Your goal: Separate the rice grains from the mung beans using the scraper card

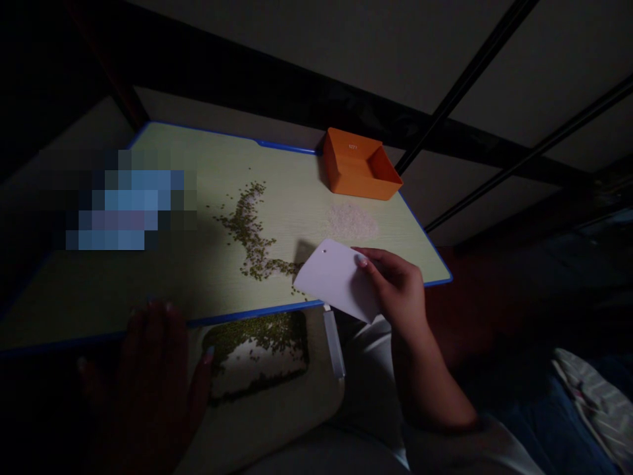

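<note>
My right hand (398, 284) pinches a white flexible scraper card (336, 274) with a small hole in one corner. The card's left edge is at the near end of a curved trail of small green beans (250, 231), mixed with some white grains, on the table. Beyond the card lies a patch of white rice-like grains (352, 220). Dim and in shadow, my left hand (155, 363) has its fingers stretched out at the table's front edge. Its thumb is by a clear plastic container (324, 389) below the edge, holding green beans and white grains.
The pale table (291, 178) has a blue rim and stands against a panelled wall or cabinet. An orange open box (363, 181) sits at the back right. A blurred-out bluish patch (133, 204) covers the left side. Striped cloth (596, 389) lies at the lower right.
</note>
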{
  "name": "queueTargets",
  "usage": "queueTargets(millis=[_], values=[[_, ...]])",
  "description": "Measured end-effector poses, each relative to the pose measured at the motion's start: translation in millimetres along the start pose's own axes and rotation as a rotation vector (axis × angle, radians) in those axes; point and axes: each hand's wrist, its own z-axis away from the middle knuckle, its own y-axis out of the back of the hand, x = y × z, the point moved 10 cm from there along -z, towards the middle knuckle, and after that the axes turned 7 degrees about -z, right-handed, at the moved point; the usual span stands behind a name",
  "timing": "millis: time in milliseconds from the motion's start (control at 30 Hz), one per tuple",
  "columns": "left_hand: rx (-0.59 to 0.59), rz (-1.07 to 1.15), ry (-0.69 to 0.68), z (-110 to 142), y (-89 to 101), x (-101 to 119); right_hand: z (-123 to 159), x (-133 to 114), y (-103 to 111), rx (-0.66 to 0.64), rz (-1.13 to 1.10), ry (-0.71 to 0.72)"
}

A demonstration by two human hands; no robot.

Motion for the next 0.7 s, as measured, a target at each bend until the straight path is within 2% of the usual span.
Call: queueTargets(millis=[300,700], values=[[-0.001,-0.011,0.003,1,-0.3,1,-11,-3,-23,-0.112,-0.012,0.038],[-0.011,-0.027,-0.001,0,1.8,1,-10,-7,-41,-0.209,-0.033,0.028]])
